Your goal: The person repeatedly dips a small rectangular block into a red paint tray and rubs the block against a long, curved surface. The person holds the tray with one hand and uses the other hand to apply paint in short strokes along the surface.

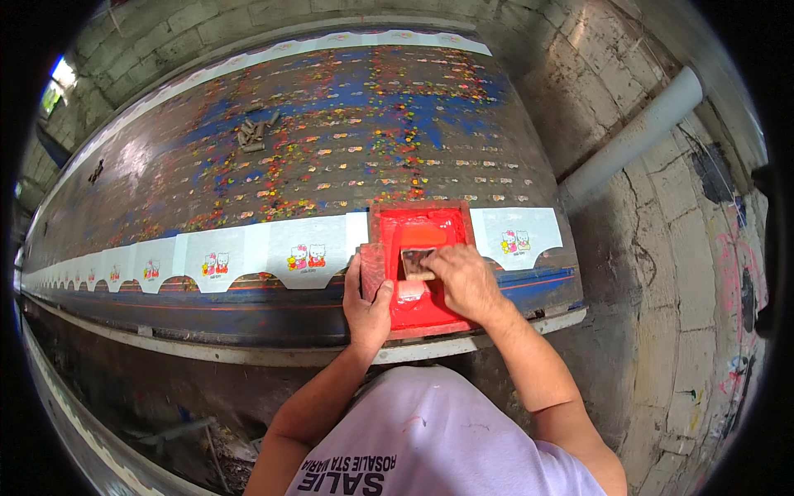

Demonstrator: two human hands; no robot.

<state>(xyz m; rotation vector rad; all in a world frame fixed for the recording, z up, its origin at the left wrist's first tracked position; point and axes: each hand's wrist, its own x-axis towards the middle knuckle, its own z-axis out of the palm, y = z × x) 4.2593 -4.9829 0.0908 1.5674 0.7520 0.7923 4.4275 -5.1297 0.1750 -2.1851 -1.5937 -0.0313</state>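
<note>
A wooden screen-printing frame (468, 226) coated with red ink lies on the near edge of a long table, over the row of fabric pieces. My left hand (370, 310) grips a red-stained block (373, 266) at the frame's left side. In my right hand (464, 276) is a small squeegee (417, 263), held inside the frame against the inked mesh. White fabric pieces printed with cartoon cats lie to both sides, one of them the printed piece (523, 239) at the right. What lies under the frame is hidden.
The long table (298, 142) is spotted with ink. Small grey rolls (253, 133) lie in a pile on it, and a dark scrap (96, 172) lies farther left. More fabric pieces (338, 42) line the far edge. A grey pipe (639, 133) leans at the right by a block wall.
</note>
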